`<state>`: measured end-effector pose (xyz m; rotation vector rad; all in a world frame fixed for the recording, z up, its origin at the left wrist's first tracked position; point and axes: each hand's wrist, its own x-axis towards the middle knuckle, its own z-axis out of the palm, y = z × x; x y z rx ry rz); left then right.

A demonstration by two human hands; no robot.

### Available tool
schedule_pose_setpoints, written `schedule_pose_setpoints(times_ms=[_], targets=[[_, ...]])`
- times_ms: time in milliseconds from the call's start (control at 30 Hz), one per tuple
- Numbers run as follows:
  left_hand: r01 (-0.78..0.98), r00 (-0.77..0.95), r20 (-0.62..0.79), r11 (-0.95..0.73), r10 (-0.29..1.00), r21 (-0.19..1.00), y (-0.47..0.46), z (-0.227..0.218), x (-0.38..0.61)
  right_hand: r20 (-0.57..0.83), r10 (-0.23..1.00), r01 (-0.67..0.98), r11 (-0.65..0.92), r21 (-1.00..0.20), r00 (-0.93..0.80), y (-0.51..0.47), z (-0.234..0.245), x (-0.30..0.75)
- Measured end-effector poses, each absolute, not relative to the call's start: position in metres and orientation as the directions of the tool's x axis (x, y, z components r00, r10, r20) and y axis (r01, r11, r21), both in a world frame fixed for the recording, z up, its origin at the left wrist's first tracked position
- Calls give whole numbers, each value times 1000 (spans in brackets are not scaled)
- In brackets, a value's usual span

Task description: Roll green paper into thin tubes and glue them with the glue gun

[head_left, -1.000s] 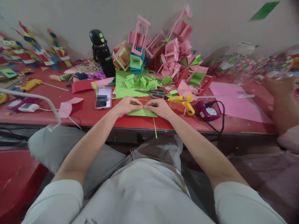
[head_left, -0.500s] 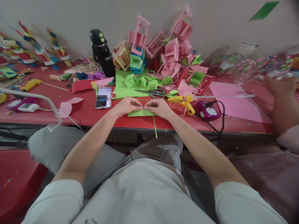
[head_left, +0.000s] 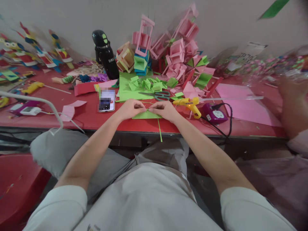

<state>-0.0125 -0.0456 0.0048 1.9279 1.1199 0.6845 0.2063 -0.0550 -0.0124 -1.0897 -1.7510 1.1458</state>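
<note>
A small green paper piece (head_left: 146, 115) lies at the front edge of the red table (head_left: 91, 117). My left hand (head_left: 131, 109) pinches its upper left part with curled fingers. My right hand (head_left: 163, 110) pinches the upper right part, fingertips meeting the left hand's at the middle. A thin green paper strip (head_left: 160, 130) hangs over the table edge just below the piece.
Behind my hands lie a phone (head_left: 106, 100), grey scissors (head_left: 160, 95) on green sheets, a yellow glue gun (head_left: 189, 104) with its purple plug (head_left: 214, 114), a black bottle (head_left: 105, 54) and heaps of pink and green folded paper (head_left: 178, 51). Another person's arm (head_left: 292, 106) is at the right.
My hands stay pinched on the green paper piece, almost unmoved. The view has shifted slightly, and the other person's arm at the right has moved a little.
</note>
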Motion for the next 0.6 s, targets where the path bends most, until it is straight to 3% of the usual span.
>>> schedule_pose_setpoints(times_ms=[167,600], targets=[[460,504,0,-268,864,847,-40,4,-24,139,935,203,213,-956,-326,-56,-11,207],[420,474,15,-240,881,875,-44,7,-25,120,941,159,177,-971,-316,-52,-16,207]])
